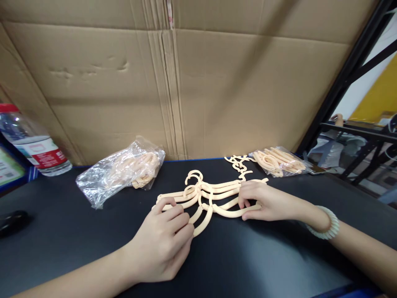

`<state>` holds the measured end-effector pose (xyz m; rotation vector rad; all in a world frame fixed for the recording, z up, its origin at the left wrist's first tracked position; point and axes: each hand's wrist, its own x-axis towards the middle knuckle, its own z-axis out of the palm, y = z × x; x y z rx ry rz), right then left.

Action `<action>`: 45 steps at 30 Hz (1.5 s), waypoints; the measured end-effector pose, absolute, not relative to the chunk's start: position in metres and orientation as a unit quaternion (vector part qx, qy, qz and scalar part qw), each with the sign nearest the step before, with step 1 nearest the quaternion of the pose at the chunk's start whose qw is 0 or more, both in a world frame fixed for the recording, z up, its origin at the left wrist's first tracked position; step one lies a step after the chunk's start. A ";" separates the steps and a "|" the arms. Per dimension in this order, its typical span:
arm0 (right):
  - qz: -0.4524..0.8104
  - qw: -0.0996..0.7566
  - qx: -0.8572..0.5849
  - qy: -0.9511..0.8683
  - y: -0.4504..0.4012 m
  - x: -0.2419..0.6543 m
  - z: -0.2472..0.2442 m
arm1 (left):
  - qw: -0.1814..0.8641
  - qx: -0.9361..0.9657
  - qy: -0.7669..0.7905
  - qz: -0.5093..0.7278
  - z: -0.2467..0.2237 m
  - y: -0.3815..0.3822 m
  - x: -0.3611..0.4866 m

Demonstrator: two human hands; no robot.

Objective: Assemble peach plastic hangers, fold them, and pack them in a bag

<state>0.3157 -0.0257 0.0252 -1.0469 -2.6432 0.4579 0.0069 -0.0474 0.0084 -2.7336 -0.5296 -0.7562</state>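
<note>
1. Several cream hangers [211, 194] overlap at the dial's centre on the black table [68, 231].
2. Your left hand [164, 244], at 7 o'clock, curls over their near ends; hidden fingertips leave its pinch uncertain.
3. Your right hand [266, 200], at 3 o'clock, brackets the lowest bar between thumb and fingers; you cannot tell how firmly.
4. Overlapped curves could snag if you pull unevenly; an outward sweep could scatter the loose pieces [237, 167] at 1 o'clock.

- To your left, you have a clear bottle [39, 147] with a red cap.
- Nearer you, a dark rounded object [14, 222].
- Facing you, tall creased cardboard [118, 99].
- On your right, a black metal frame [333, 89], a yellow panel [376, 93] beyond.
</note>
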 end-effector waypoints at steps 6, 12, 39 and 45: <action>0.118 0.184 -0.353 -0.910 -0.025 0.316 0.017 | 0.182 -0.940 -0.190 -0.215 0.012 -0.043 0.004; 0.051 0.159 -0.394 -0.904 -0.027 0.313 -0.002 | 0.260 -0.892 -0.321 -0.185 0.007 -0.022 -0.004; -0.047 0.258 -0.446 -0.856 0.044 0.382 -0.006 | 0.020 -0.902 -0.412 -0.130 -0.004 -0.002 -0.011; -0.035 0.211 -0.447 -0.869 0.065 0.360 -0.010 | 0.005 -0.899 -0.418 -0.126 -0.001 -0.002 -0.009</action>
